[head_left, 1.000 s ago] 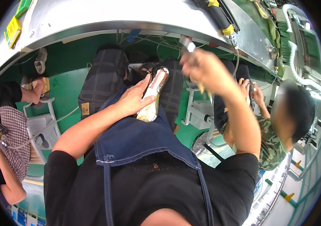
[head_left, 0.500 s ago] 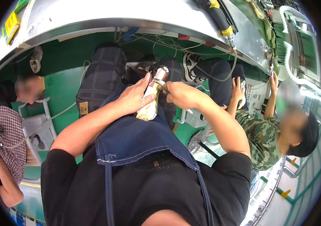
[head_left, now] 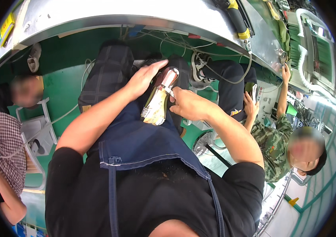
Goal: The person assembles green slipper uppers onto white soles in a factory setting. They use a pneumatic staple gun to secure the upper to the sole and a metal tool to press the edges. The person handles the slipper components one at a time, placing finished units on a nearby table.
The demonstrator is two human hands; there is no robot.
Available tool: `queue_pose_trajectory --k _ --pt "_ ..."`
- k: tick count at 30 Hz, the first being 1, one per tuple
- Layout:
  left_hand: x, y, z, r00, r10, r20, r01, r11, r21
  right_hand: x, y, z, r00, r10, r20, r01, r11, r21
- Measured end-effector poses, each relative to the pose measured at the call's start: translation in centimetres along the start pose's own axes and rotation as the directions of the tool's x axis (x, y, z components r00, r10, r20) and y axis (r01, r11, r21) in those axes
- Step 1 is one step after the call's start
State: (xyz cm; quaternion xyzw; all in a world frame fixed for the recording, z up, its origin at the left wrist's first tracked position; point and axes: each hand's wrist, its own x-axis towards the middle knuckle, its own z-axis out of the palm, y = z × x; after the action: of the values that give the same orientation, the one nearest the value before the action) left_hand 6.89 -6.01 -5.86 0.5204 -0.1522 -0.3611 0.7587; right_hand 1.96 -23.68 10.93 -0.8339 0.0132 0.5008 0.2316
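Observation:
My left hand [head_left: 144,79] lies on the upper side of a long metallic part with a yellowish wrapped middle [head_left: 158,103], which rests on my lap over the blue apron [head_left: 136,138]. My right hand [head_left: 187,104] is closed around a small thin tool [head_left: 168,91] whose tip touches the part near its shiny upper end [head_left: 170,75]. Both forearms reach down from my black shirt to the part.
A curved metal bench edge [head_left: 136,19] arcs above, with a yellow-handled tool [head_left: 237,17] on it and cables hanging below. A person in a checked shirt [head_left: 6,138] sits at the left; another in camouflage [head_left: 274,138] at the right. The floor is green [head_left: 65,91].
My right hand came down from up near the bench edge to the part on my lap. My left hand stayed on the part.

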Motion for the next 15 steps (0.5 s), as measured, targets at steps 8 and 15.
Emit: queue_pose_trajectory --k 8,15 --pt "5.9 -1.4 1.6 0.994 -0.039 0.102 0.036 0.999 0.028 0.6 -0.7 -0.7 0.998 0.063 0.023 -0.063 0.998 0.005" --pt "5.4 -0.8 1.6 0.993 -0.054 0.106 0.050 0.998 0.038 0.7 0.0 0.0 1.000 0.026 0.003 -0.026 0.999 -0.024"
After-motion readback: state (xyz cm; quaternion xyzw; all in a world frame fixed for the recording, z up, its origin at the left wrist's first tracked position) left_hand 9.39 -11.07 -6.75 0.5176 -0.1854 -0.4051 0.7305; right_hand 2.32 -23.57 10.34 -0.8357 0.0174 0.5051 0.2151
